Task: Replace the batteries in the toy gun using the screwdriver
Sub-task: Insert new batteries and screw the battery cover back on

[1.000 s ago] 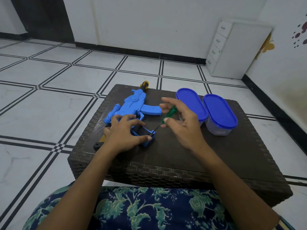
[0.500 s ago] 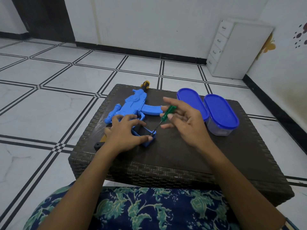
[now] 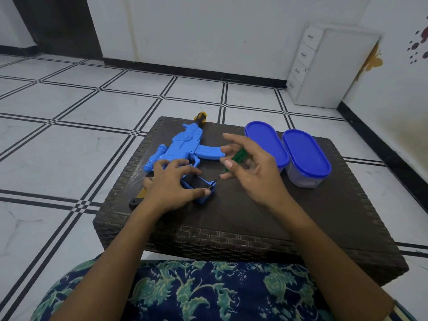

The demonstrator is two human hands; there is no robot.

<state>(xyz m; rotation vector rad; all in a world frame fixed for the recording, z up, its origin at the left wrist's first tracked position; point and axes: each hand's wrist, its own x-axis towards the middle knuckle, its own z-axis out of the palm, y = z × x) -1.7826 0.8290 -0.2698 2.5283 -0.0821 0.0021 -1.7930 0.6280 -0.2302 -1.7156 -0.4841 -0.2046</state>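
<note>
1. White tiled floor (image 3: 69,147) w/ black grid lines around a low dark woven counter (image 3: 301,216); white walls, dark doorway far left, white drawer unit (image 3: 324,68) by the right wall
2. Counter's near-right half is bare, lots of open room there; left edge is crowded, w/ the toy's stock end close to that edge
3. Toy gun (image 3: 185,147), blue, lies flat on the far-left part of the counter, orange muzzle at the far edge; its open blue compartment section (image 3: 201,188) sits nearer, under the left hand
4. Left hand (image 3: 171,184) presses down on the gun body, fingers (image 3: 183,162) spread over it, thumb alongside the compartment wall, steadying more than clasping
5. Right hand (image 3: 252,165) pinches the screwdriver (image 3: 236,158) by its green handle betw thumb and first fingers, other fingers loosely splayed; shaft slants down-left, tip at the compartment's right rim
6. Two blue-lidded clear containers (image 3: 305,154) stand side by side, touching, just right of the right hand, hemming it in on that side
7. Small black piece (image 3: 135,201) at the counter's near-left edge, beside the left wrist; can't tell what it is
8. Person's lap in blue-green floral cloth (image 3: 208,293) meets the counter's near edge
</note>
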